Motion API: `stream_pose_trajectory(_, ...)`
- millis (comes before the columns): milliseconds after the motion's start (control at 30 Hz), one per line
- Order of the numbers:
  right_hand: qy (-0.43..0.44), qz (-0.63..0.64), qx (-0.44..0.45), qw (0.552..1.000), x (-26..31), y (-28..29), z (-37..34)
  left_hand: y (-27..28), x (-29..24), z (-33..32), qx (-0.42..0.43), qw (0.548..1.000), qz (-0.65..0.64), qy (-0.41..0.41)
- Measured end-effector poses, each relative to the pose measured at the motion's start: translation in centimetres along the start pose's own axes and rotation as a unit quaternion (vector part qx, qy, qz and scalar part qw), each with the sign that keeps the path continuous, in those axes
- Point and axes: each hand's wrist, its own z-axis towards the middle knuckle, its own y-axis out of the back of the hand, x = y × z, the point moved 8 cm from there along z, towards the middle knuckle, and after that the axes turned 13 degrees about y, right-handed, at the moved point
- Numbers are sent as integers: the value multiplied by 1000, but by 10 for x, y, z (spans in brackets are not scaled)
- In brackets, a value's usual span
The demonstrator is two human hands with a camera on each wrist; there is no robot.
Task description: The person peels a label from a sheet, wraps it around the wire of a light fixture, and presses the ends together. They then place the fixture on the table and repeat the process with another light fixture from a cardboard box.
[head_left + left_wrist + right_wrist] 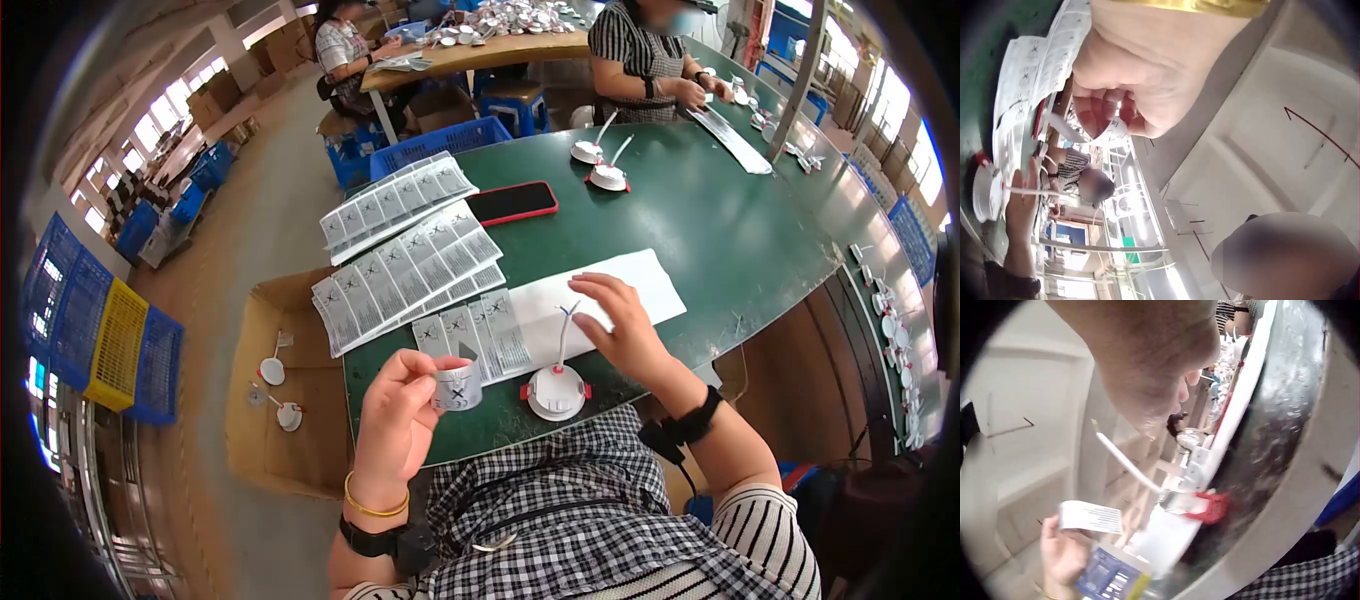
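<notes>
My left hand pinches a curled silver label between thumb and fingers, held up over the table's near edge. Printed text shows on the label in the right wrist view. Just right of it, a round white downlight with red side clips lies on the green table, its white cable standing up to split wire ends. My right hand hovers beside the cable top, fingers spread and loosely bent, holding nothing. Behind the lamp lies a partly used label sheet on white backing paper.
More label sheets lie at the left, beside a red-edged phone. Two downlights sit farther back. A cardboard box with lamps stands below the table's left edge. Across the table another person works.
</notes>
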Motion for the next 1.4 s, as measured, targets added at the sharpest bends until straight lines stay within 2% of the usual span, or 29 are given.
stream_pose_trajectory(67,-79,196,-91,973,14,22,-15,-13,15,-2,77,991,-100,45)
stream_pose_trajectory(100,-119,289,-76,947,19,18,-27,-17,20,-2,81,990,-100,51)
stream_pose_trajectory(200,-182,466,-22,865,47,3,-51,-43,38,-3,193,959,-179,104)
stream_pose_trajectory(233,-184,488,-16,853,55,0,-53,-46,44,-2,197,958,-178,111)
stream_pose_trajectory(300,-219,606,-23,764,61,-16,-60,-49,55,1,181,953,-204,130)
stream_pose_trajectory(333,-267,646,-63,712,57,-21,-67,-46,61,4,173,958,-185,137)
stream_pose_trajectory(367,-268,647,-66,711,56,-21,-70,-47,63,4,173,958,-184,139)
stream_pose_trajectory(433,-276,621,-118,724,47,-15,-73,-38,61,6,83,993,4,82)
stream_pose_trajectory(467,-283,578,-130,754,46,-9,-71,-28,65,9,65,992,85,63)
stream_pose_trajectory(500,-283,580,-130,753,46,-6,-68,-30,65,8,63,992,85,65)
stream_pose_trajectory(567,-277,546,-71,787,47,-7,-65,-38,48,5,23,975,219,-38)
stream_pose_trajectory(633,-262,570,-46,778,47,-10,-61,-38,44,13,38,971,234,-40)
stream_pose_trajectory(700,-249,591,-22,767,48,-11,-58,-56,47,19,134,910,390,-49)
stream_pose_trajectory(767,-229,612,-2,757,50,-9,-56,-64,43,24,157,923,349,-49)
stream_pose_trajectory(833,-216,619,-3,755,47,-6,-57,-69,56,26,239,905,351,29)
stream_pose_trajectory(867,-202,627,0,753,47,-5,-56,-68,60,26,213,934,274,83)
stream_pose_trajectory(900,-204,627,-5,752,45,-3,-55,-67,62,25,216,932,276,87)
stream_pose_trajectory(967,-225,593,6,773,40,0,-54,-58,66,28,173,945,251,121)
stream_pose_trajectory(1033,-227,548,-61,803,27,3,-51,-57,61,30,149,949,255,107)
stream_pose_trajectory(1100,-199,423,-106,878,4,-2,-55,-58,53,30,123,954,259,90)
stream_pose_trajectory(1167,-227,344,-55,909,-4,-27,-63,-62,42,31,118,962,239,65)
stream_pose_trajectory(1233,-117,298,-73,945,16,-31,-49,-62,41,37,103,966,230,55)
stream_pose_trajectory(1333,-129,259,-60,955,25,-34,-45,-58,43,50,71,973,214,42)
stream_pose_trajectory(1400,-43,182,-63,980,33,-34,-41,-52,45,57,56,979,193,34)
